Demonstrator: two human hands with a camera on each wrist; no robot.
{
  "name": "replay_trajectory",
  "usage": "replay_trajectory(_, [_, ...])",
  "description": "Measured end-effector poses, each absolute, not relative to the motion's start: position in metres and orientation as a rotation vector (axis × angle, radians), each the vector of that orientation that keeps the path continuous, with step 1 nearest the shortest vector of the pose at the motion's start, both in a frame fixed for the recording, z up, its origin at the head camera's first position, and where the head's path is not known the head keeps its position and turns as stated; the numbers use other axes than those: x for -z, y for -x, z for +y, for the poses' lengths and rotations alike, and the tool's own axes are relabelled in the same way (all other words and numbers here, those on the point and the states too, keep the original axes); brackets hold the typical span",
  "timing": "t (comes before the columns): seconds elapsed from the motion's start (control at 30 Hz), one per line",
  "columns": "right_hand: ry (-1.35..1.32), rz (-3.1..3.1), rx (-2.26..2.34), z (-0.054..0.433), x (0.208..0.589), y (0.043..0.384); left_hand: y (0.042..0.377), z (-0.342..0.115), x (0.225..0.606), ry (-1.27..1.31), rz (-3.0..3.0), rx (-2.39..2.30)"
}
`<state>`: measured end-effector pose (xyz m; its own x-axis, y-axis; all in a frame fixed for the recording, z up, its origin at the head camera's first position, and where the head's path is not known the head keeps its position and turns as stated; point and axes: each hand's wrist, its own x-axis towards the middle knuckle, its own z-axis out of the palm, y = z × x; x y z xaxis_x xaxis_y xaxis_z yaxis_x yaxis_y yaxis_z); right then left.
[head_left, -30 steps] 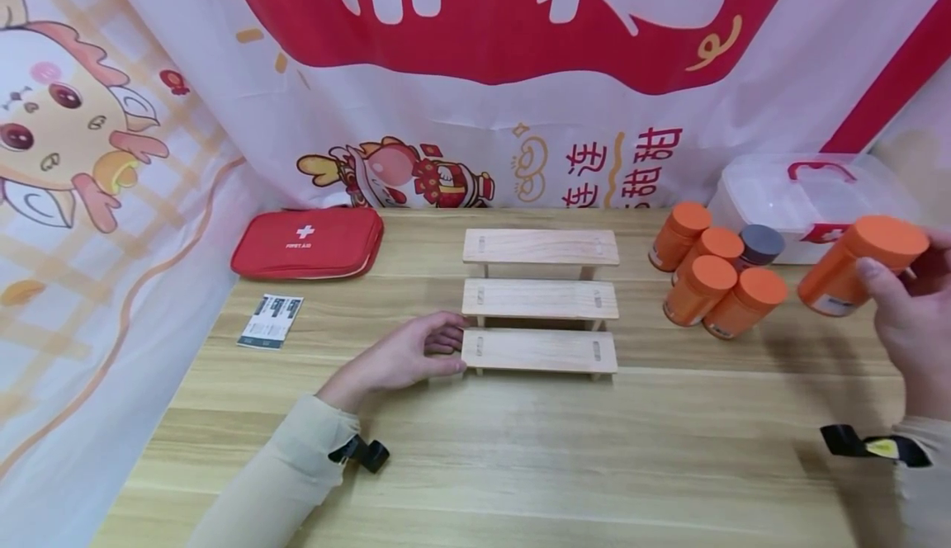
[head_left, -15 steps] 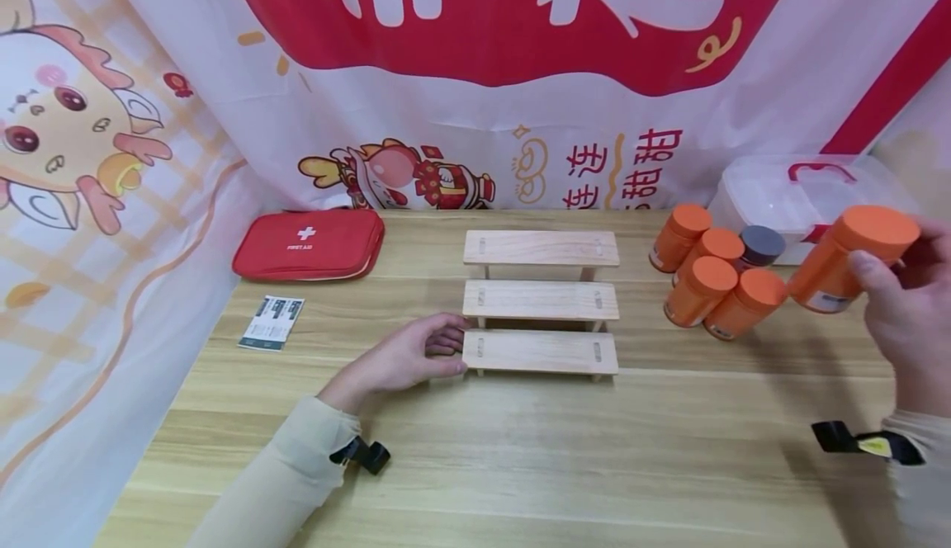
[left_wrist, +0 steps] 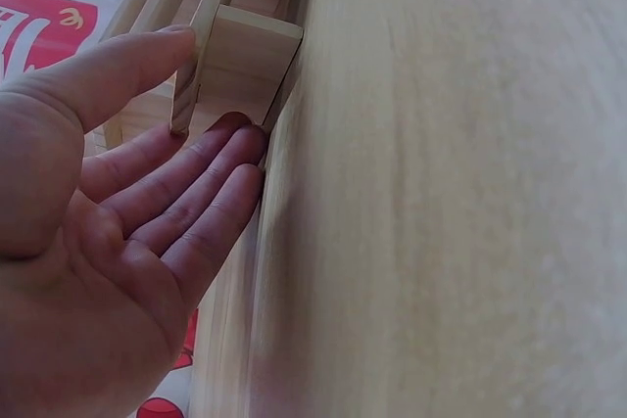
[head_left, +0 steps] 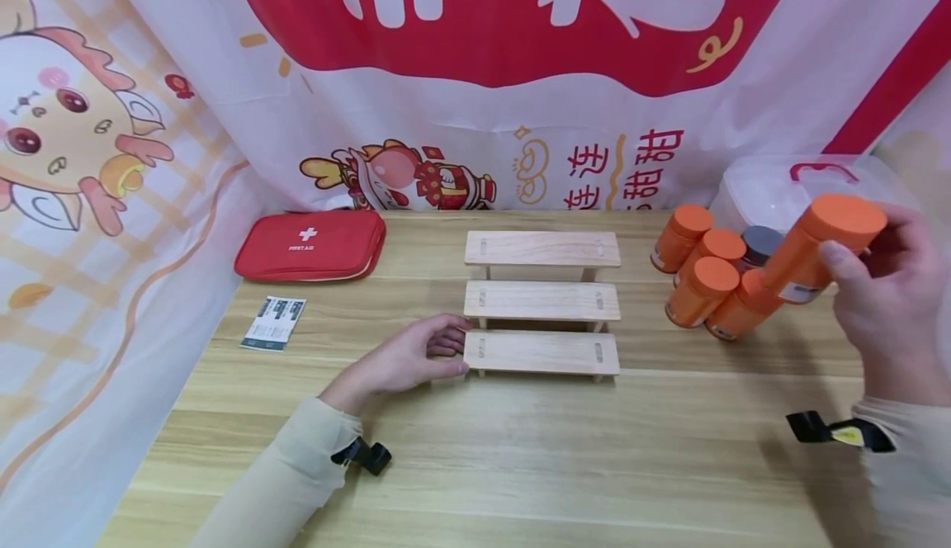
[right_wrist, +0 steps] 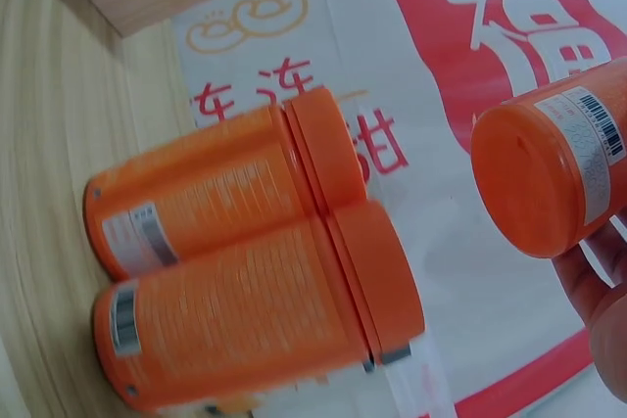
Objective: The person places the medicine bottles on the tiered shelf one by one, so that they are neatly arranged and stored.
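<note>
My right hand [head_left: 891, 304] grips an orange bottle [head_left: 825, 238] with an orange lid, tilted and raised near the other bottles. Its base and label show in the right wrist view, where the hand is mostly cut off. Left of it stand several more orange bottles [head_left: 702, 290] and one with a grey lid [head_left: 762, 243]. At the left end of a three-tier wooden step rack [head_left: 541, 351], my left hand [head_left: 404, 356] holds the lowest tier. The left wrist view shows the thumb at one corner of that board's end and the index fingertip at the other.
A clear box [head_left: 758, 189] with a red handle sits behind the bottles. At the back left lies a red first-aid pouch [head_left: 310, 244], with a printed card [head_left: 273, 323] in front of it. A printed cloth [head_left: 498, 111] hangs behind the table [head_left: 520, 465].
My right hand has carried the orange bottle leftward, so it now overlaps the standing bottles in the head view. The left hand has stayed at the rack.
</note>
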<state>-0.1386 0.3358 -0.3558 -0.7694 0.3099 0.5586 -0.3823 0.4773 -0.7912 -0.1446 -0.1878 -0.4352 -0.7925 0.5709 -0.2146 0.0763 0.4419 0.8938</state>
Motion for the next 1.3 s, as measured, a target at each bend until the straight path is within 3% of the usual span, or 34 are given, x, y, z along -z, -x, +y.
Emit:
replay_trajectory(0.43, [-0.402, -1.76, -1.745, 0.296, 0.356, 0.159, 0.145, -0.187, 0.436, -0.542, 2.195, -1.346])
replay_trajectory(0.73, [-0.29, -2.046, -1.591, 0.274, 0.348, 0.163, 0.146, -0.188, 0.437, -0.553, 2.197, -1.348])
replay_trajectory(1.3, [-0.545, -1.946, -1.726, 0.233, 0.35, 0.179, 0.146, -0.187, 0.436, -0.542, 2.194, -1.341])
